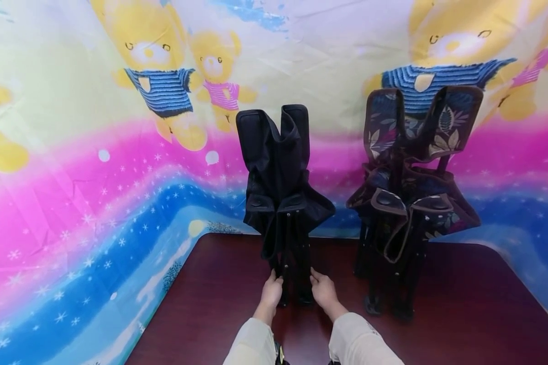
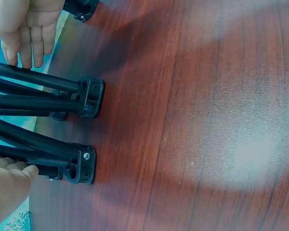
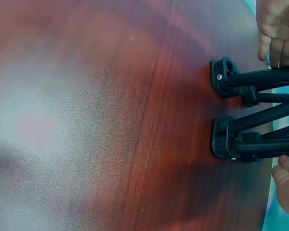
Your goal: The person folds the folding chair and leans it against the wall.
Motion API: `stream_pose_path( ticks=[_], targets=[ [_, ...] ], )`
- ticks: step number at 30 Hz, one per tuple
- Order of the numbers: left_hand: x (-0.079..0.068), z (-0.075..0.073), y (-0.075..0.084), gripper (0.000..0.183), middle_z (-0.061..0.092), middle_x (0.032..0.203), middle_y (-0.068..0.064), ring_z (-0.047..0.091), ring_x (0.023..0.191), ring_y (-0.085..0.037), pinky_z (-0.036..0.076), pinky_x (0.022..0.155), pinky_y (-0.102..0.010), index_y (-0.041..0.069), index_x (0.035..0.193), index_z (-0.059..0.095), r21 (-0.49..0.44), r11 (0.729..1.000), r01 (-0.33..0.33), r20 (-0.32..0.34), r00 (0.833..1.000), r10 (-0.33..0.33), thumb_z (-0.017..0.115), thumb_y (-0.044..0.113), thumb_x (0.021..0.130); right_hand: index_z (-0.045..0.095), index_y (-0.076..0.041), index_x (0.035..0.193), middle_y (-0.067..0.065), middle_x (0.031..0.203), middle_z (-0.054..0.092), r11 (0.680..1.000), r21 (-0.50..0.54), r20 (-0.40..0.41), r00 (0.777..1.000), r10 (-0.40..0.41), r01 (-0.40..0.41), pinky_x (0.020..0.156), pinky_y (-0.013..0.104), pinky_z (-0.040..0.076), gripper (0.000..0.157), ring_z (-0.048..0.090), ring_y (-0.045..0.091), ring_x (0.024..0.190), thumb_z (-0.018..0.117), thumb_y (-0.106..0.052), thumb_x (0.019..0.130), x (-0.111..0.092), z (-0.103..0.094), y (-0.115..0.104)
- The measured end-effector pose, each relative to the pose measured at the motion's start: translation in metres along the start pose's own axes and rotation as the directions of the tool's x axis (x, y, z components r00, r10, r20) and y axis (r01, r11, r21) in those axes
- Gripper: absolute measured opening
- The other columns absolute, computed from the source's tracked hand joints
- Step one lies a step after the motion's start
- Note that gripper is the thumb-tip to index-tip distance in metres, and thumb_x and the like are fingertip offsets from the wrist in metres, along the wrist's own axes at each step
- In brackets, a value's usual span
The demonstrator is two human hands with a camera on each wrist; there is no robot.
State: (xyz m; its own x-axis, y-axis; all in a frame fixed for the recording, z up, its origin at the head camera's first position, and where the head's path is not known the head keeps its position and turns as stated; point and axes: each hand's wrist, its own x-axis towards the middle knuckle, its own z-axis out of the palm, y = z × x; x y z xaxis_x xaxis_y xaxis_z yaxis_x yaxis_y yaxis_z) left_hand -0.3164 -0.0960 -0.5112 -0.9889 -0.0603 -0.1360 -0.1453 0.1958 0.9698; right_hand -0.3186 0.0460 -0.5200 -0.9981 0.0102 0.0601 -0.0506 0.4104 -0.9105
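A folded black fabric chair (image 1: 274,157) stands upright on the dark red-brown table, in the middle of the head view. My left hand (image 1: 271,294) is low on its left side, fingertips touching a leg (image 2: 53,139). My right hand (image 1: 325,293) is opposite, on the right side, with its fingertips against another leg (image 3: 274,77). In both wrist views the far hand's fingers look extended towards the tubes, not wrapped round them. Black plastic feet (image 2: 86,163) cap the tubes. Parts of both hands are cut off by the wrist views' edges.
To the right stands a second folded chair (image 1: 454,126) with a leaf pattern, its legs on the same table (image 1: 201,314). Behind the table hangs a cloth backdrop (image 1: 118,192) printed with bears and snowflakes. The table's far edge is just behind both chairs.
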Motion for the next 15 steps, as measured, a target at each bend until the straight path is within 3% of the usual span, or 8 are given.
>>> stream_pose_path(
  ticks=[3, 8, 11, 15],
  targets=[
    [0.0021, 0.0007, 0.0009, 0.049, 0.021, 0.133, -0.029, 0.02, 0.12, -0.043, 0.02, 0.096, -0.053, -0.007, 0.134, 0.018, 0.007, 1.0, 0.006, -0.003, 1.0, -0.006, 0.032, 0.012, 0.091, 0.039, 0.011, 0.122, 0.027, 0.123, 0.039, 1.0, 0.005, 0.018, 1.0, -0.006, 0.006, 0.087, 0.043, 0.037, 0.035, 0.04, 0.035, 0.11, 0.04, -0.001, 0.089, 0.0014, -0.0016, -0.0002],
    [0.0031, 0.0006, 0.002, 0.049, 0.02, 0.134, -0.029, 0.02, 0.12, -0.043, 0.021, 0.095, -0.053, -0.006, 0.134, 0.016, 0.016, 1.0, 0.013, 0.011, 1.0, -0.013, 0.031, 0.013, 0.092, 0.039, 0.011, 0.122, 0.028, 0.123, 0.039, 1.0, -0.027, 0.039, 0.999, 0.001, 0.0, 0.072, 0.035, 0.04, 0.035, 0.047, 0.031, 0.102, 0.04, -0.001, 0.09, 0.0046, -0.0046, -0.0014],
    [0.0042, 0.0004, 0.0019, 0.05, 0.019, 0.134, -0.029, 0.019, 0.12, -0.043, 0.02, 0.095, -0.054, -0.006, 0.135, 0.015, 0.007, 1.0, 0.011, 0.021, 1.0, -0.011, 0.031, 0.014, 0.092, 0.038, 0.011, 0.123, 0.028, 0.125, 0.037, 1.0, -0.01, 0.057, 0.998, 0.016, -0.015, 0.082, 0.039, 0.04, 0.036, 0.042, 0.034, 0.108, 0.039, -0.002, 0.09, 0.0068, -0.0062, -0.0019],
    [0.0084, 0.0002, -0.003, 0.052, 0.02, 0.135, -0.026, 0.019, 0.121, -0.042, 0.019, 0.096, -0.053, -0.002, 0.136, 0.017, -0.002, 1.0, -0.009, 0.023, 1.0, 0.009, 0.033, 0.021, 0.092, 0.035, 0.011, 0.125, 0.027, 0.128, 0.033, 0.998, 0.049, 0.086, 0.995, 0.042, -0.046, 0.093, 0.048, 0.03, 0.037, 0.031, 0.038, 0.116, 0.037, -0.004, 0.091, 0.0089, -0.0073, -0.0017]
  ],
)
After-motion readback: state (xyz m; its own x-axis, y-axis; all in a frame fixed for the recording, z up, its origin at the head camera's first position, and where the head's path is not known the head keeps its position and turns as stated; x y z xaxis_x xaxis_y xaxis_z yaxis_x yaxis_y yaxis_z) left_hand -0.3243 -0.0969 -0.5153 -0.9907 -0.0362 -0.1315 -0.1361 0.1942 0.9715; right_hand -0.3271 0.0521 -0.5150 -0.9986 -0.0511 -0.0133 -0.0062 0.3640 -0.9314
